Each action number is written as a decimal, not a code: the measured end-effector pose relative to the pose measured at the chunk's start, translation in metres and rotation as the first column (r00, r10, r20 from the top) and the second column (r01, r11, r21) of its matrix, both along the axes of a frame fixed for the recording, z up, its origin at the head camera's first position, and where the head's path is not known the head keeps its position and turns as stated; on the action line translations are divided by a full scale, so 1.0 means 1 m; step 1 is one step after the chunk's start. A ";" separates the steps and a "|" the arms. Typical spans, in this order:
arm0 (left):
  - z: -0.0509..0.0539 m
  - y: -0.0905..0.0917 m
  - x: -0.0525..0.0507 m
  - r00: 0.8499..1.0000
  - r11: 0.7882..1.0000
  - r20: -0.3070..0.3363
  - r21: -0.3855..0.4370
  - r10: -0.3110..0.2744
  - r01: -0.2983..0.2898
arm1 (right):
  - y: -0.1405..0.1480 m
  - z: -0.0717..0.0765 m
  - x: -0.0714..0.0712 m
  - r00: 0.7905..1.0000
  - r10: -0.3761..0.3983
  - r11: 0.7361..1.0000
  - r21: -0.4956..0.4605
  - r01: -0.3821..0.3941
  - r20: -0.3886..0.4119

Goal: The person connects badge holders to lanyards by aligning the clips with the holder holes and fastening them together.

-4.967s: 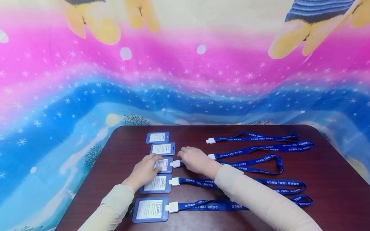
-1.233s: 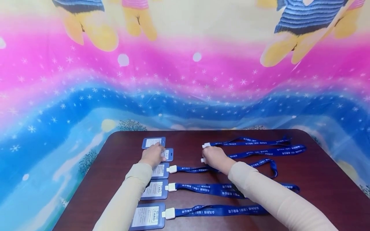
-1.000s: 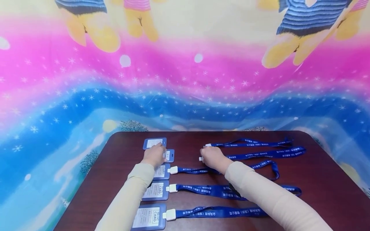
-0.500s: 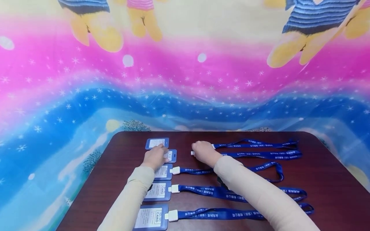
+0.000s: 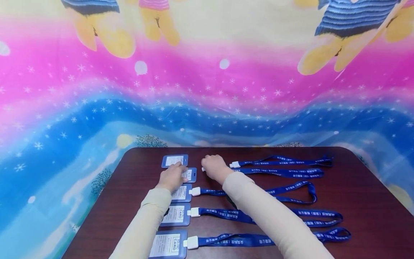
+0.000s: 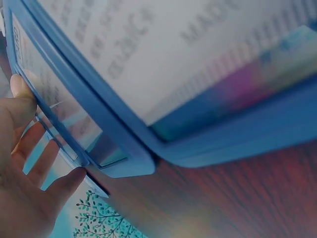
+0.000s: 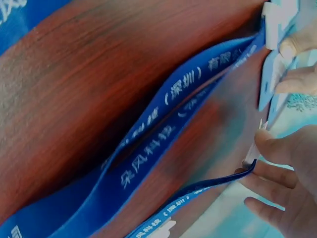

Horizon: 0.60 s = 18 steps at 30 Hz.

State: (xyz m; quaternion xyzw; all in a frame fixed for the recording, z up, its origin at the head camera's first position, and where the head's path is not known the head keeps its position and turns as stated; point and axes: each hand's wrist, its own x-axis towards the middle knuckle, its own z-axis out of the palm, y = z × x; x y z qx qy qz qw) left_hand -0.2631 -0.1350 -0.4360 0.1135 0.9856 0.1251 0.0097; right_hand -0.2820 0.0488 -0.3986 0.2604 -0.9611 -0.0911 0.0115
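Note:
My left hand (image 5: 172, 177) holds the second badge holder (image 5: 191, 175) from the back by its edges, covering its left part. The left wrist view shows the thumb on the holder's edge and the other fingers spread beyond it. My right hand (image 5: 216, 167) pinches the white clip (image 7: 252, 154) of a blue lanyard (image 5: 284, 173), a short gap right of that holder. The lanyard trails rightward on the table. The farthest badge holder (image 5: 173, 160) lies just beyond my left fingers, apart from its lanyard (image 5: 278, 162).
Nearer on the dark wooden table (image 5: 145, 158), three blue badge holders, such as the nearest one (image 5: 168, 244), are joined by white clips (image 5: 192, 242) to blue lanyards (image 5: 239, 240). A colourful printed cloth (image 5: 207, 100) hangs behind the table.
My left hand has moved from the third badge holder to the second. My right hand took the second lanyard's clip and has drawn it leftward toward that holder; the lanyard slid along.

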 end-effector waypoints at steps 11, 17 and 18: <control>0.001 -0.001 0.002 1.000 1.000 0.000 0.026 0.000 0.000 | -0.021 -0.010 0.001 0.998 0.063 0.996 0.068 -0.062 -0.018; -0.002 0.002 0.003 1.000 1.000 0.007 0.015 0.009 -0.009 | -0.023 -0.017 0.002 0.992 0.120 0.987 0.117 -0.114 -0.047; -0.003 0.003 0.003 1.000 1.000 0.003 0.013 0.005 -0.005 | -0.023 -0.018 0.001 0.990 0.129 0.984 0.130 -0.121 -0.057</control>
